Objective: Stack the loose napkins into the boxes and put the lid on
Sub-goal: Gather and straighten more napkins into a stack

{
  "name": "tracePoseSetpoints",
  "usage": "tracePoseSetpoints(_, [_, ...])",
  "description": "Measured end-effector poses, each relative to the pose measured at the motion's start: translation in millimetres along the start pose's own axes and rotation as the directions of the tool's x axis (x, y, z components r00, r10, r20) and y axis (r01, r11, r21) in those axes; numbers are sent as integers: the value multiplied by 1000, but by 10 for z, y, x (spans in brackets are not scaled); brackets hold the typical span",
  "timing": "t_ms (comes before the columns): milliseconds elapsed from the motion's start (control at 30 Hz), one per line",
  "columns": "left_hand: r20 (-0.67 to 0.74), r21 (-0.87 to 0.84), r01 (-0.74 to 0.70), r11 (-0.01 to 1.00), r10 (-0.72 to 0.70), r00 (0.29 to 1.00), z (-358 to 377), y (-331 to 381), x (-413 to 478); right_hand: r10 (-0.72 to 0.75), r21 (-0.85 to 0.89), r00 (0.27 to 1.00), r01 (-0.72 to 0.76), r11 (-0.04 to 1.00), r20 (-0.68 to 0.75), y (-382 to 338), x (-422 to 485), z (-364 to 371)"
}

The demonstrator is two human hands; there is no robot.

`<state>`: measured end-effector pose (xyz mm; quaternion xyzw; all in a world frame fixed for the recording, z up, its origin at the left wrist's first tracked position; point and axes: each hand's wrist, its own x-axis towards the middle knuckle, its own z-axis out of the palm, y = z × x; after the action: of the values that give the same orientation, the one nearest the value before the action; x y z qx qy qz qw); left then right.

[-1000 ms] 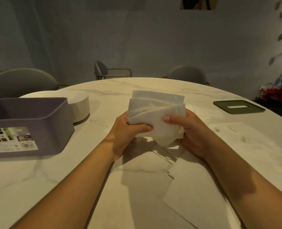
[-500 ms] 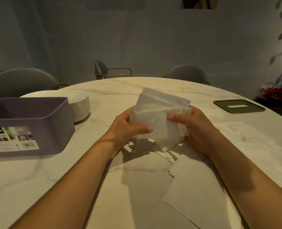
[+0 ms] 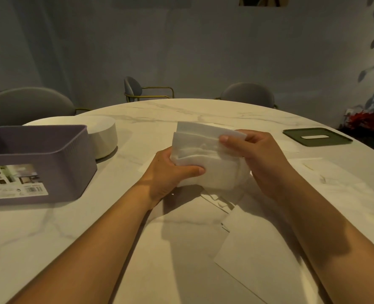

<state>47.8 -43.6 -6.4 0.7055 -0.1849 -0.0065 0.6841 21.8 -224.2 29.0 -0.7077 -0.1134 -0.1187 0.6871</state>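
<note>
A stack of white napkins (image 3: 205,154) is held upright above the middle of the marble table (image 3: 181,115). My left hand (image 3: 170,170) grips its lower left corner, thumb across the front. My right hand (image 3: 260,159) pinches the upper right edge of the stack. More loose napkins (image 3: 247,255) lie flat on the table under and to the right of my hands. A purple box (image 3: 50,163) with a paper label stands open at the left. A dark green lid (image 3: 317,136) with a slot lies flat at the far right.
A white round container (image 3: 104,137) sits behind the purple box. Grey chairs (image 3: 25,106) stand around the far side of the table. A plant with red flowers (image 3: 363,119) is at the right edge.
The napkin stack has tilted back to level and shifted slightly right. My right hand has slid up to the stack's top right edge.
</note>
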Motion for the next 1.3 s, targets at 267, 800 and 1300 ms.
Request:
tracePoseSetpoints(267, [5,10,-6,1000,6,1000,18,-12,4,-45,-82,999,43,996,-30,-40,-11,-11])
tracePoseSetpoints(800, [-1,27,3,1000,-3,1000,13,-38,15,-148,-191,978,119,974,-147,-100,31,-19])
tracePoseSetpoints(1300, [150,-66,26,997,-16,989,-93,70,26,221,144,776,-168,975,-591,15,123,-266])
